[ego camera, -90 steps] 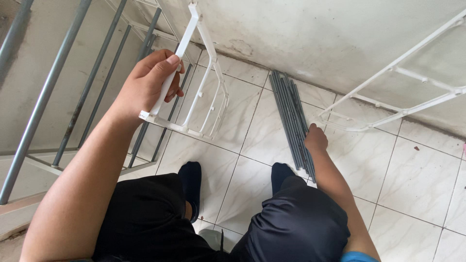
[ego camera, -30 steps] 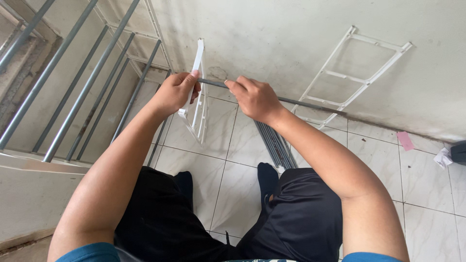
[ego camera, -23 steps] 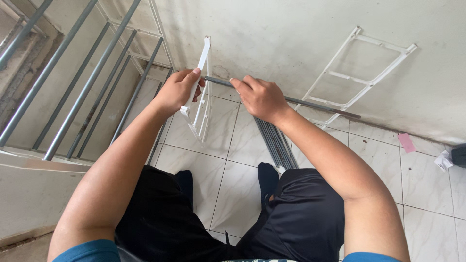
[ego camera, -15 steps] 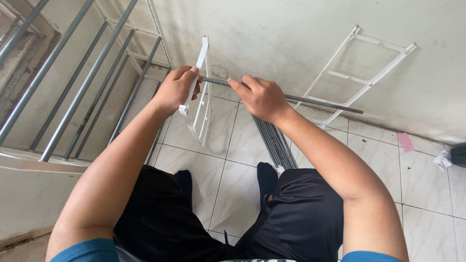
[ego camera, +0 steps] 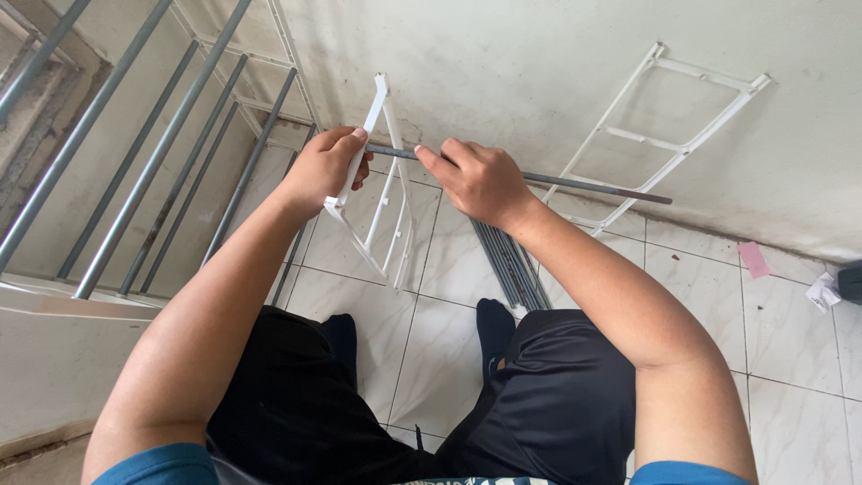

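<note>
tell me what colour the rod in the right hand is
Dark grey, a metal rod gripped by the right hand; head view.

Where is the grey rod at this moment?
The grey rod is at the centre of the head view, held by the right hand, its left end meeting the white frame in the left hand.

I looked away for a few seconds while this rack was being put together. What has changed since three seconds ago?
The right hand left the bundle of grey rods on the floor, took up one grey rod and brought its end to the white side frame. The left hand holds that frame as before. The second white frame stays leaning on the wall.
</note>
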The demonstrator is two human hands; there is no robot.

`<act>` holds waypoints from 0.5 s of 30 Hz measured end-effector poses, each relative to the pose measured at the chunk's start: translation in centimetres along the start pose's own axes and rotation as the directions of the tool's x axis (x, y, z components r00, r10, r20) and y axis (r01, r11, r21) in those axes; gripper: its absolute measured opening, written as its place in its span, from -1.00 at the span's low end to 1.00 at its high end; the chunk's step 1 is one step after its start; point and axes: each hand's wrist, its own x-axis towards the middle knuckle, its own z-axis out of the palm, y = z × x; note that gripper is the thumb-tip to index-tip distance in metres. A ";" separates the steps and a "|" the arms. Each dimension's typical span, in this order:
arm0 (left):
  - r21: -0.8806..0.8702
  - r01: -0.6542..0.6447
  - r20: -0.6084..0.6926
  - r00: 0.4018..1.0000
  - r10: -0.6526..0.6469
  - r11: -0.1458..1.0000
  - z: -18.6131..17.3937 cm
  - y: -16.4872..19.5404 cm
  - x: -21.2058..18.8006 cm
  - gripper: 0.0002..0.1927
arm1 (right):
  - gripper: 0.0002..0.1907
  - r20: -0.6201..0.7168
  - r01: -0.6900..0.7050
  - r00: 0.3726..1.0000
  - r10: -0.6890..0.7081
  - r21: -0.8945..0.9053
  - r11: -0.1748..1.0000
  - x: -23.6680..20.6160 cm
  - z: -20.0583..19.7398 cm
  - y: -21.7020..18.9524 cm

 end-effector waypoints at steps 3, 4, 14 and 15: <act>0.030 0.013 -0.001 1.000 -0.013 0.999 0.1 0.0 0.0 -0.65 | -0.59 0.012 0.012 1.000 -0.012 -0.015 1.000 0.1 -0.1 0.0; 0.035 0.015 0.001 1.000 -0.015 0.999 0.1 0.0 0.0 -0.65 | -0.59 0.015 0.018 1.000 -0.018 -0.019 1.000 0.1 -0.2 0.0; 0.071 0.036 0.006 0.999 -0.036 0.997 0.5 0.2 -0.2 -0.63 | -0.76 0.012 0.072 0.997 -0.071 -0.133 0.988 0.4 -0.8 -0.2; 0.081 0.038 0.003 0.999 -0.038 0.996 0.5 0.3 -0.3 -0.63 | -0.81 0.005 0.073 0.997 -0.073 -0.134 0.988 0.5 -0.9 -0.2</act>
